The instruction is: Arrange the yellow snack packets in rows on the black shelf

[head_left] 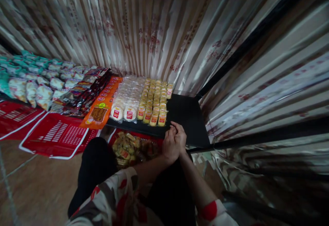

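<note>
My left hand point(169, 146) and my right hand point(181, 137) are pressed together at the front edge of the black shelf point(190, 116). Fingers on both are curled and closed; whatever lies between them, if anything, is hidden. Just left of my hands stand rows of small yellow wrapped cakes point(153, 117) with red labels. Beside those lie rows of round white wrapped biscuits point(130, 114). Below the shelf, partly behind my left forearm, an open red bag point(111, 137) holds a heap of loose yellow wrapped cakes point(125, 150).
Further left are an orange snack packet point(99, 111), dark red packets point(86, 94), white packets point(44, 96) and teal packets point(15, 66). Red bags with white handles point(60, 130) hang below. A striped curtain point(154, 24) and a black frame bar point(231, 54) border the shelf.
</note>
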Demonstrator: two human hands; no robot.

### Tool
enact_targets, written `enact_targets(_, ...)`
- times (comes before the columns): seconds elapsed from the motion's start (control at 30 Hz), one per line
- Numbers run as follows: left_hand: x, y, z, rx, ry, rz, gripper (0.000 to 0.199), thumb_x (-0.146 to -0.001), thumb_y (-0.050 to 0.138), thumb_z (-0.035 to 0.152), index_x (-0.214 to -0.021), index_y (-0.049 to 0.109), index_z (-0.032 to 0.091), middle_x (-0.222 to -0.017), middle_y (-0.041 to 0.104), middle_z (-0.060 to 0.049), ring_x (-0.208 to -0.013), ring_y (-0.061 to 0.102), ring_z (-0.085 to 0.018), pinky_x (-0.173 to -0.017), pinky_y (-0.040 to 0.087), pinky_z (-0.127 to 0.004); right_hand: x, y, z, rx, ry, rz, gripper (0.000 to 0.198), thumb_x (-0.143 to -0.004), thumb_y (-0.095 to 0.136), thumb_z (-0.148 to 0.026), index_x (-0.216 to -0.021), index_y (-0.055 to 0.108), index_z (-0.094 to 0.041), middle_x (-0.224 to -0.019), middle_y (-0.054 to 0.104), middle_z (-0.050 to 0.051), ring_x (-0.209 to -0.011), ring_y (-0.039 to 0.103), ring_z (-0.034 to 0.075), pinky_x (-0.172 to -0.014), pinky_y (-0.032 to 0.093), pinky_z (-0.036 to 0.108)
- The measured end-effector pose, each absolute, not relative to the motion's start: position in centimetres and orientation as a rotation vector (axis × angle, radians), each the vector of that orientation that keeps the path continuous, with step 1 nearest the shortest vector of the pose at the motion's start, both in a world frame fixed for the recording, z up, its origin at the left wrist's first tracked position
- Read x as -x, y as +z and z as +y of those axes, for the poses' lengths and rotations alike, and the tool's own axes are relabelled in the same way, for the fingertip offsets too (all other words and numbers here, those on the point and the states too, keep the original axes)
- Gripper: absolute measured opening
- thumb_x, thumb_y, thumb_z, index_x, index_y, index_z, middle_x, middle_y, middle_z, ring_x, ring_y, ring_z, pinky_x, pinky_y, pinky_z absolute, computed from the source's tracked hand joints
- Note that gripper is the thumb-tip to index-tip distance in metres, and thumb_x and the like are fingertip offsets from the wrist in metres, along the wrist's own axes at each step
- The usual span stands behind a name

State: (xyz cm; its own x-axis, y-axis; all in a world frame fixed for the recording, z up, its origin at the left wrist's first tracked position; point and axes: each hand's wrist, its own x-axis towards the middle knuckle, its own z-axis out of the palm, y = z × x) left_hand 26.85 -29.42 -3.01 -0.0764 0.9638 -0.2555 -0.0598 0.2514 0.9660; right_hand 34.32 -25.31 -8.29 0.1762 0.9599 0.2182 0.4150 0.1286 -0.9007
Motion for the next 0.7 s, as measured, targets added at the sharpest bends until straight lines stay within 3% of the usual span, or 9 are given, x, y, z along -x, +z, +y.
enact_targets(0.13,-23.0,-4.7,-33.6,-1.406,1.147,1.349,0.034,-0.082,0.043,0.018,-0.114,0.054,0.018,-0.120,0.053,-0.012,-0.117,0.046,-0.023,-0.102,0.033,-0.033,-31.2,-8.3,-29.8,1.426,0.742,-1.429,0.035,-0.074,0.042,-0.021,-0.101,0.064,-0.021,-0.104,0.059,0.007,-0.092,0.058,0.019,-0.088,0.046,0.035)
enact_targets(0.33,-16.2,-8.1,-37.1,-1.538,0.976,1.469,0.032,-0.086,0.037,0.026,-0.113,0.051,0.017,-0.115,0.055,-0.010,-0.109,0.050,-0.020,-0.097,0.038,-0.034,-26.1,-11.1,-33.5,1.386,0.913,-1.603,0.036,-0.075,0.039,-0.014,-0.097,0.065,-0.021,-0.103,0.062,0.006,-0.100,0.056,0.019,-0.093,0.042,0.036)
enact_targets(0.53,-10.2,-10.8,-37.4,-1.247,0.467,2.090,0.028,-0.085,0.037,0.019,-0.106,0.055,0.016,-0.114,0.057,-0.011,-0.113,0.049,-0.020,-0.099,0.036,-0.032,-20.1,-14.3,-34.1,1.513,1.274,-1.850,0.029,-0.073,0.046,-0.011,-0.090,0.068,-0.018,-0.101,0.067,0.009,-0.097,0.058,0.022,-0.093,0.040,0.036)
enact_targets(0.7,-8.0,-12.4,-36.8,-0.952,0.253,2.273,0.036,-0.083,0.042,0.023,-0.114,0.050,0.007,-0.121,0.053,-0.020,-0.113,0.052,-0.027,-0.094,0.039,-0.035,-15.9,-16.7,-34.2,1.385,1.660,-1.455,0.019,-0.075,0.051,-0.020,-0.080,0.069,-0.018,-0.088,0.071,0.006,-0.091,0.061,0.022,-0.093,0.040,0.036)
